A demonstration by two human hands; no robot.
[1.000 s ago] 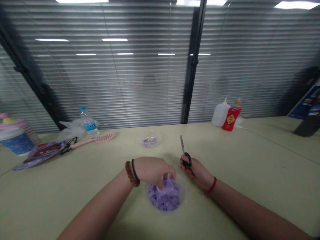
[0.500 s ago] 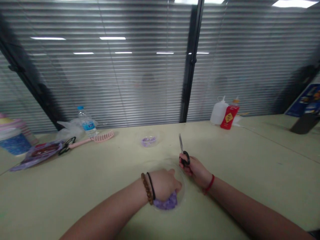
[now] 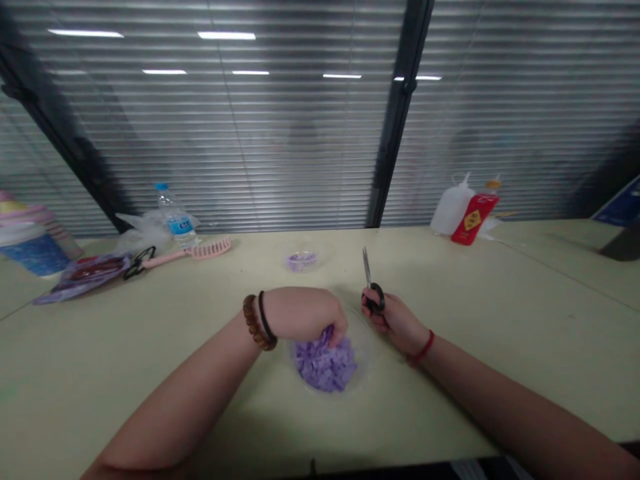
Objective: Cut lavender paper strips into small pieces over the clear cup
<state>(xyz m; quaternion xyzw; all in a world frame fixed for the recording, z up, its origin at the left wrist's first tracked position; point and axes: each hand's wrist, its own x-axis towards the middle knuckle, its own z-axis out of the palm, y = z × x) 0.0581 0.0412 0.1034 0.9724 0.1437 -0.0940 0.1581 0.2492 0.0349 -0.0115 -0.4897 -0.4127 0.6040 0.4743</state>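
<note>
My left hand [image 3: 310, 315] is over a clear round bowl [image 3: 361, 373], its fingers pinched on a few purple pieces [image 3: 327, 333]. Many more small purple pieces, perhaps cut paper, fill the bowl [image 3: 327, 365]. To the right of the bowl, my right hand [image 3: 393, 317] is closed round the black handles of a pair of scissors [image 3: 374, 297], whose blades point away from me and look closed. Behind both hands stands a smaller clear dish [image 3: 302, 260] with some purple bits in it.
At the back left are a water bottle [image 3: 177, 220], a pink hairbrush [image 3: 210, 249], a purple packet [image 3: 85, 275] and a blue-and-white cup [image 3: 35, 253]. A white squeeze bottle [image 3: 451, 208] and a red-labelled bottle [image 3: 474, 217] stand at the back right, before the blinds.
My left hand has risen from deep among the purple pieces, drawing back to the left and uncovering them, with a few in its fingers. The right hand keeps holding the scissors. The view has tilted down.
</note>
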